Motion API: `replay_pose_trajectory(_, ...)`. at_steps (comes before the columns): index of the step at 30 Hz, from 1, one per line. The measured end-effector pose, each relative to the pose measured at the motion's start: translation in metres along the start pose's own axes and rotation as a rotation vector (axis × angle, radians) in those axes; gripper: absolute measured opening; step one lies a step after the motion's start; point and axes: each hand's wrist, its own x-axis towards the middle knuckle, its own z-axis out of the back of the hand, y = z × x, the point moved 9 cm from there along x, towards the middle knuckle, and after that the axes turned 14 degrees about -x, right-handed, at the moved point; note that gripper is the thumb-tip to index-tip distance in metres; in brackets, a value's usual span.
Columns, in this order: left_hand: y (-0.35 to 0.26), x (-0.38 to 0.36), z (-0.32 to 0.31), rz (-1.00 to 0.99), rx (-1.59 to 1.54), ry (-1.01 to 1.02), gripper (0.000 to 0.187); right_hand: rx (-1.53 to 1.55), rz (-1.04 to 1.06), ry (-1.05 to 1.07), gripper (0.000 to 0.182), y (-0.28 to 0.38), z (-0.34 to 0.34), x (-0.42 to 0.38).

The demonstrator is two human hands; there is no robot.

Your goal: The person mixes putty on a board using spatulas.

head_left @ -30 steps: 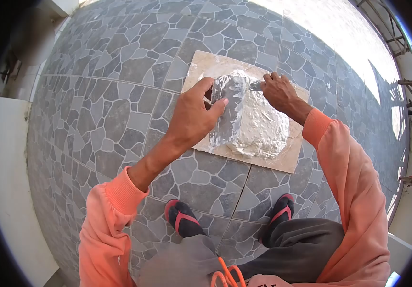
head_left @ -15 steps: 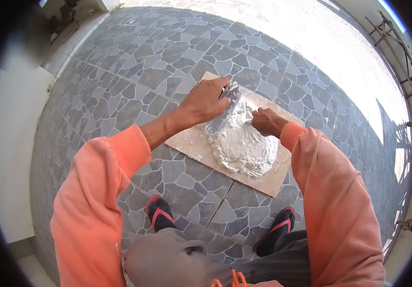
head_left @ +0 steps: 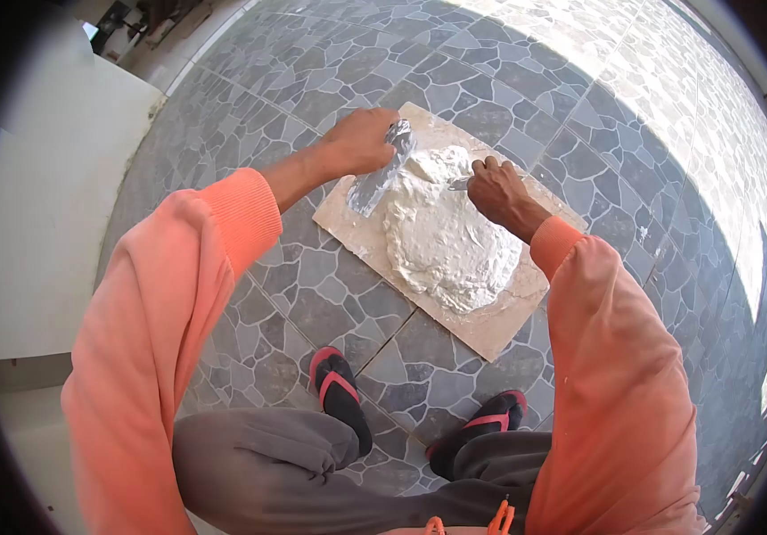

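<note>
In the head view, a heap of wet white putty is spread over a beige tile board on the floor. My left hand is closed on a wide metal scraper, its blade smeared white, at the left side of the heap. My right hand is closed over the heap's upper right edge. From its fingers a small putty knife shows a short bit of metal blade against the putty; its handle is hidden in the fist.
Grey stone-pattern floor tiles surround the board. My feet, in red-strapped flip-flops, stand close to its near edge. A white wall or panel rises at the left. Bright sunlight falls across the floor at the upper right.
My left hand has drawn the scraper leftward, off the putty's middle to its left side. My right hand has moved slightly right, uncovering some blade. The whole view has shifted.
</note>
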Motion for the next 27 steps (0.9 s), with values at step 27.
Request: replay_pose_trajectory(27, 0.093, 0.06, -0.029, 0.13, -0.232, -0.217, 0.052, 0.019, -0.029, 0.249, 0.017, -0.002, -0.028, -0.017)
